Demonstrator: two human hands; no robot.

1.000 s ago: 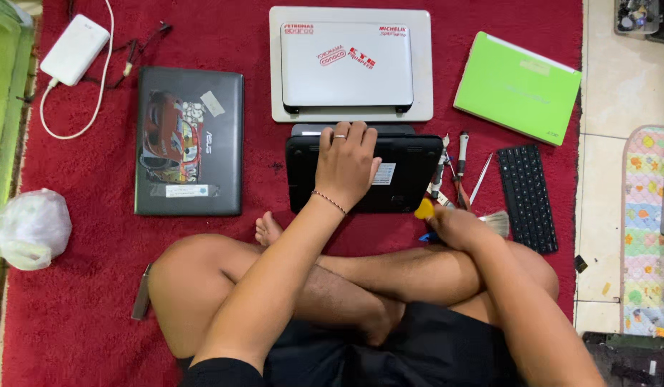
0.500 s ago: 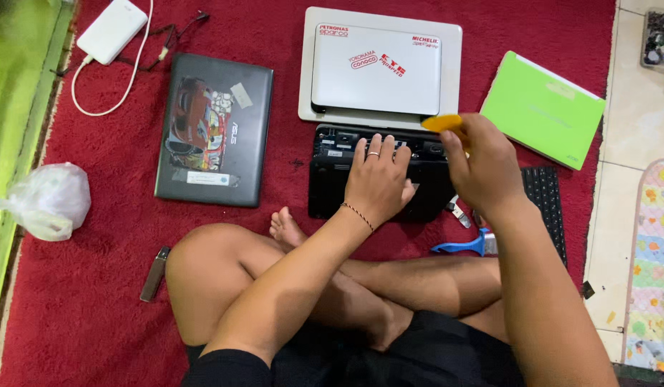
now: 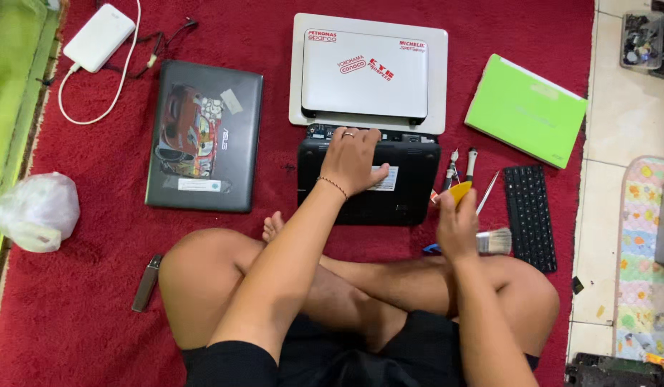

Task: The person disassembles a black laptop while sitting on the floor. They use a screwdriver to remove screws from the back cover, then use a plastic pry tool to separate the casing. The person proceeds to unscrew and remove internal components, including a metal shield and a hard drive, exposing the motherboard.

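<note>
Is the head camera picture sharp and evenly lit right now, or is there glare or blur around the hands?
Head view: light is even and soft, with no harsh glare; the small black laptop under the left hand is sharp; the right hand holding the yellow-orange plastic pry tool looks slightly soft.

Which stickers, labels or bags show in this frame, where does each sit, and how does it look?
Cartoon car sticker: dark grey laptop lid, left; red, rectangular.
Red-lettered stickers: white laptop lid, top centre.
White label: black laptop underside, partly beneath the left hand.
Plastic bag: left edge; whitish, crumpled.
</note>
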